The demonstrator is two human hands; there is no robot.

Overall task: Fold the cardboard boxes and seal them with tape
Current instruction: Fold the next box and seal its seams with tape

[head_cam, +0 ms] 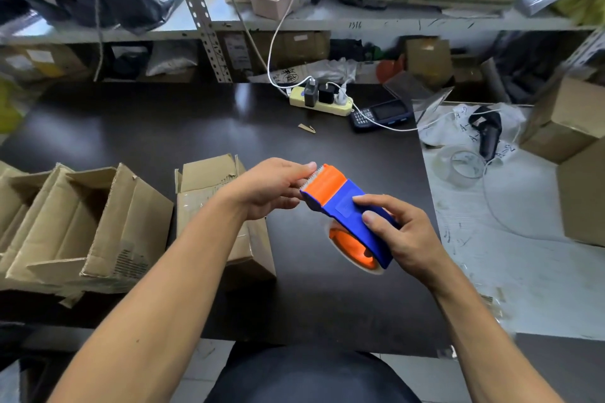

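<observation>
Right hand (397,232) gripped the blue body of the tape dispenser (347,206), fingers and thumb curled round it, holding it in the air above the dark surface (196,127). From my feed I saw the left hand (271,188) at the dispenser's orange front end, its fingertips pinching at the toothed cutter edge; whether a strip of tape lay between them I could not tell. The clear tape roll on its orange hub (353,249) hung under the dispenser, tilted toward the camera. Behind the left forearm stood a small cardboard box (209,193) on the surface, its top flaps partly raised, a glossy band of tape across its side. To its left lay a larger open cardboard box (95,226), tipped so its empty inside faced up and to the left, with more cardboard beside it at the frame edge. Farther back on the surface I noted a cream power strip (322,101) with chargers plugged in, and just to its right a dark handheld scanner (381,114). More brown boxes (563,121) sat on the white area at the right.
</observation>
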